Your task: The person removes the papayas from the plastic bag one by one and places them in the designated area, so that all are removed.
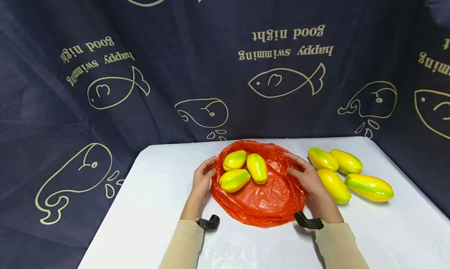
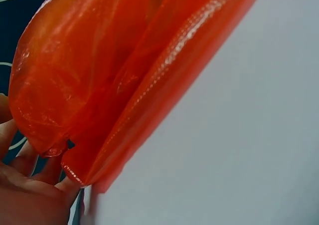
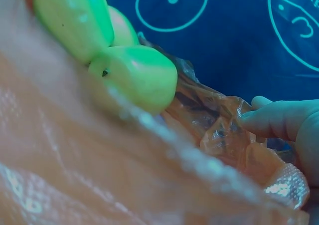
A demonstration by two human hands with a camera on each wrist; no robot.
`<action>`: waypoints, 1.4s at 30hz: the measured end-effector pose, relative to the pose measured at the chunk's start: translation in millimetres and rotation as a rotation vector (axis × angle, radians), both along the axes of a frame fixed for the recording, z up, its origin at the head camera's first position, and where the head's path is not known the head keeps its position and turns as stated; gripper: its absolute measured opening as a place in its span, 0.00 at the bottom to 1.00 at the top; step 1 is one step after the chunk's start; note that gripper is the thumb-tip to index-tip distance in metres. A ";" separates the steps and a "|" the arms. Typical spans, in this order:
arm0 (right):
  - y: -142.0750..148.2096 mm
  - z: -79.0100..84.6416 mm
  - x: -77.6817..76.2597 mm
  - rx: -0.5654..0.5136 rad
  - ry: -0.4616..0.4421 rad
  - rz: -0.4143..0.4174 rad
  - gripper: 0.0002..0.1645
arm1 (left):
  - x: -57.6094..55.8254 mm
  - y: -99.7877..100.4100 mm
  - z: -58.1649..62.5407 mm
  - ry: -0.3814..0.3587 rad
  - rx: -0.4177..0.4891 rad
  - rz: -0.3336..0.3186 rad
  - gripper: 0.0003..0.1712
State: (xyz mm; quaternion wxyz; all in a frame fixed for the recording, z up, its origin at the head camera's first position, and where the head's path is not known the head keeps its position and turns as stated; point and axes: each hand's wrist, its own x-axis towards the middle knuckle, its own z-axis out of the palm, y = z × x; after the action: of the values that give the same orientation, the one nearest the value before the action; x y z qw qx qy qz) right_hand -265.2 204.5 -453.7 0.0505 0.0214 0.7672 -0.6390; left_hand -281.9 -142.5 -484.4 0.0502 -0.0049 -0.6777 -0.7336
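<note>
A thin red plastic bag [image 1: 268, 196] lies spread on the table with its mouth facing up. Three glossy yellow-green fruits, shaped like papayas, rest inside toward its back left; one is the upright fruit [image 1: 257, 168]. My left hand [image 1: 203, 179] holds the bag's left rim, and its fingers pass behind the red plastic in the left wrist view. On the opposite side my right hand [image 1: 311, 179] grips the right rim, with the thumb on the inner side. In the right wrist view that thumb [image 3: 279, 120] presses on the crumpled film. Folded plastic hides part of the left fingers.
Several more fruits of the same kind lie together on the table right of my right hand, among them a long fruit [image 1: 370, 187]. The white table [image 1: 147, 206] reaches back to a dark blue curtain [image 1: 218, 66] with printed fish and whales.
</note>
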 end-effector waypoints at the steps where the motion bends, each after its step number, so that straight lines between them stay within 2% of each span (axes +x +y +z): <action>1: 0.0 0.6 0.1 -0.004 0.004 -0.002 0.34 | -0.3 -0.4 0.9 0.005 -0.003 0.001 0.26; 8: -1.7 1.1 -0.2 -0.019 0.041 0.013 0.33 | 2.1 -3.2 10.8 0.066 -0.074 0.023 0.26; 16: -3.8 2.4 -2.4 -0.006 0.039 -0.004 0.33 | 6.2 2.1 26.5 0.183 -0.185 -0.013 0.24; 21: -3.7 2.0 -3.2 0.006 0.042 -0.003 0.32 | 14.8 10.5 43.9 0.191 -0.189 -0.088 0.24; 24: -3.6 1.7 -2.8 -0.004 0.044 -0.011 0.32 | 17.9 16.4 50.4 0.194 -0.210 -0.136 0.24; 34: -2.0 3.7 -0.3 -0.041 0.026 -0.042 0.32 | 20.2 25.8 52.4 0.183 -0.284 -0.248 0.27; 42: -1.4 5.3 -0.9 -0.042 0.034 -0.030 0.31 | 21.6 24.3 47.0 0.165 -0.388 -0.259 0.27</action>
State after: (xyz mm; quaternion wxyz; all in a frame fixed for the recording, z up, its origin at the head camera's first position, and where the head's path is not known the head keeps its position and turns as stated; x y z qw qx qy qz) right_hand -266.0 203.0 -448.4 0.0283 0.0210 0.7541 -0.6558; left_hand -260.2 -118.3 -437.4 0.0088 -0.1611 -0.7932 -0.5872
